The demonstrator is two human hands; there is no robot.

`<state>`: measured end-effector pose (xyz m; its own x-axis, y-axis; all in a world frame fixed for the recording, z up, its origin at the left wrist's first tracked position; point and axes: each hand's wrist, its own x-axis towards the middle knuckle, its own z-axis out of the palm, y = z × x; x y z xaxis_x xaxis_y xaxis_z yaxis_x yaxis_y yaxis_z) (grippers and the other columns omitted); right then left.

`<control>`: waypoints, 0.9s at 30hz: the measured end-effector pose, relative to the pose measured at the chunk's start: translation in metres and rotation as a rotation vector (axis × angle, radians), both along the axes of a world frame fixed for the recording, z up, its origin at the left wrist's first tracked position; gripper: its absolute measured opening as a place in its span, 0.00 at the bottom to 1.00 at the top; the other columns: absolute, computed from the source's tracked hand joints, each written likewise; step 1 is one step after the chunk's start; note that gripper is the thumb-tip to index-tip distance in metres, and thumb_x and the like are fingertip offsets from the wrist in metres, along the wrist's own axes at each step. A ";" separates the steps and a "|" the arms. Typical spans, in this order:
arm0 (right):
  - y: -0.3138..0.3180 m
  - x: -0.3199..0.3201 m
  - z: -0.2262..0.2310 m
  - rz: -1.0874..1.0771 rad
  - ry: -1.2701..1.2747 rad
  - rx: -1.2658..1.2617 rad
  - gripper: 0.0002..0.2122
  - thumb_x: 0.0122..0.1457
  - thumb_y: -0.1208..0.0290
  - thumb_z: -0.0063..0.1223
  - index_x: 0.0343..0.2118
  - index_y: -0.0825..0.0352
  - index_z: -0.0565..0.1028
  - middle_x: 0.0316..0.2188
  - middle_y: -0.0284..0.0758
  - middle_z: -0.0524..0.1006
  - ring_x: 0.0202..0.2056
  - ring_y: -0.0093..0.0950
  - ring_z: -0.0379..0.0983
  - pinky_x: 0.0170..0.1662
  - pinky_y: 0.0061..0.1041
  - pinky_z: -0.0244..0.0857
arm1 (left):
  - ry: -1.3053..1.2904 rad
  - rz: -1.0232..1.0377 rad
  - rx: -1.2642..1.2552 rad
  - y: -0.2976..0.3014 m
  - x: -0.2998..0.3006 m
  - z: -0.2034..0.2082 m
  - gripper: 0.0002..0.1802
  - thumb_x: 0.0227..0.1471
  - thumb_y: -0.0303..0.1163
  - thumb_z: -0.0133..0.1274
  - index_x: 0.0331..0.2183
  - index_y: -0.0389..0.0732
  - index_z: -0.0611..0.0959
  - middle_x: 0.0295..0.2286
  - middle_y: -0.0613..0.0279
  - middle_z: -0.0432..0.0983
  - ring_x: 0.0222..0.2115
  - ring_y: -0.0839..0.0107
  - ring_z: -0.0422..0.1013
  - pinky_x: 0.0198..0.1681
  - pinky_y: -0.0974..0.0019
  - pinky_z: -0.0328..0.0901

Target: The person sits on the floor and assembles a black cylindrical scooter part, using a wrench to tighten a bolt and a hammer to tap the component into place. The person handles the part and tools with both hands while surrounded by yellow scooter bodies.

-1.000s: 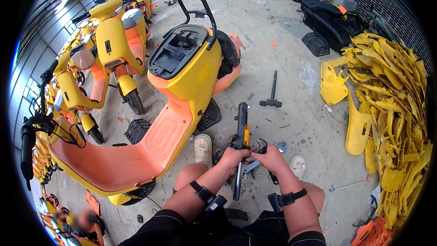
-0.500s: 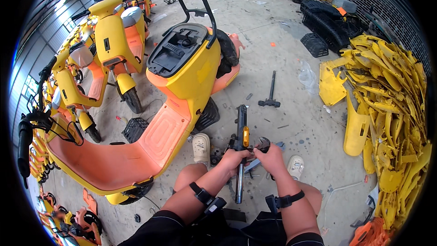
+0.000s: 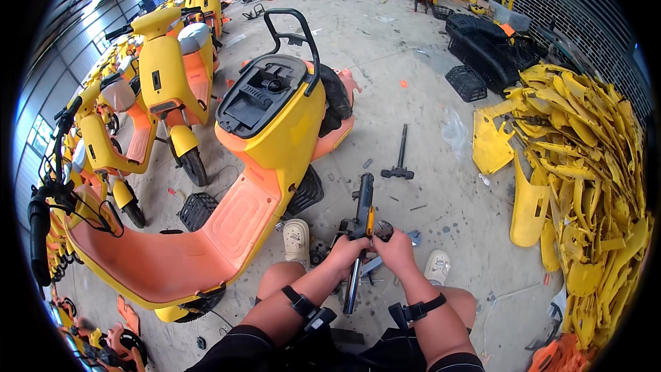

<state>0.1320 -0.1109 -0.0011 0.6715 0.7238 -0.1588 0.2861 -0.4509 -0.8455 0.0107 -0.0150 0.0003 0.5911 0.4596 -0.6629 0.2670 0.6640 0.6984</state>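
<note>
Gripping black tool (image 3: 359, 234) mid-shaft, left hand (image 3: 348, 251) and right hand (image 3: 396, 248) fingers clamped around it; likely stiff, heavy, best held near middle.

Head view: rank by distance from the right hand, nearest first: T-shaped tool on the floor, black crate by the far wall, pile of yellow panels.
From the right hand:
1. T-shaped tool, ahead on the floor.
2. Yellow panels, to the right.
3. Black crate, far ahead and right.

Scooter dismantling workshop: stripped scooters (image 3: 275, 165), piled panels (image 3: 585, 186).
</note>
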 end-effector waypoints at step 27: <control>-0.007 -0.008 -0.010 -0.074 0.113 0.024 0.14 0.51 0.65 0.62 0.34 0.72 0.79 0.28 0.44 0.81 0.32 0.39 0.81 0.37 0.32 0.71 | -0.064 0.094 0.022 -0.005 -0.001 -0.002 0.13 0.47 0.25 0.54 0.38 0.38 0.77 0.33 0.63 0.75 0.34 0.72 0.73 0.30 0.67 0.68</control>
